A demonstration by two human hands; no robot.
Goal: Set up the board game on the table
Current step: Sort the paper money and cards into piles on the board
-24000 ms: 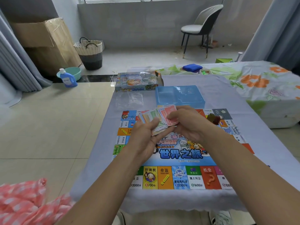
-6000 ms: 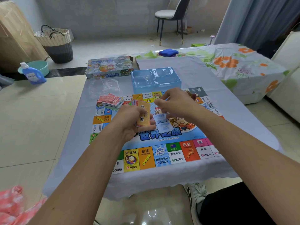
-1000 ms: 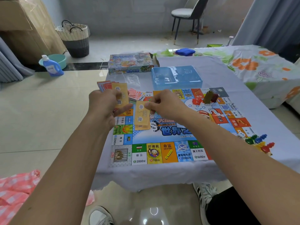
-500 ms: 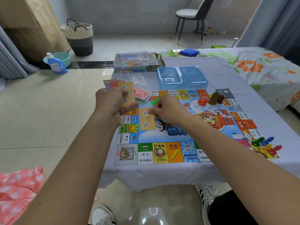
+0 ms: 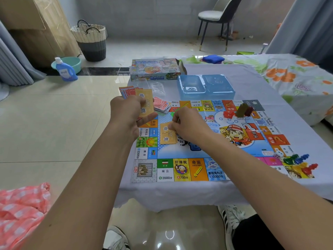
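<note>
Game board (image 5: 182, 170) flat on table. My right hand (image 5: 187, 126) pinches orange card (image 5: 167, 135) at its upper end, long axis running away from me, over board's left side. My left hand (image 5: 126, 114) grips card stack (image 5: 144, 101), raised beyond board's left edge. Right hand nearer board centre.

A left hand (image 5: 126, 112) gripped a fan of cards (image 5: 142, 100) above the game board (image 5: 182, 150) as a right hand (image 5: 187, 125) pinched an orange card (image 5: 166, 135) over the board; a blue tray (image 5: 207, 86) sat beyond it.
</note>
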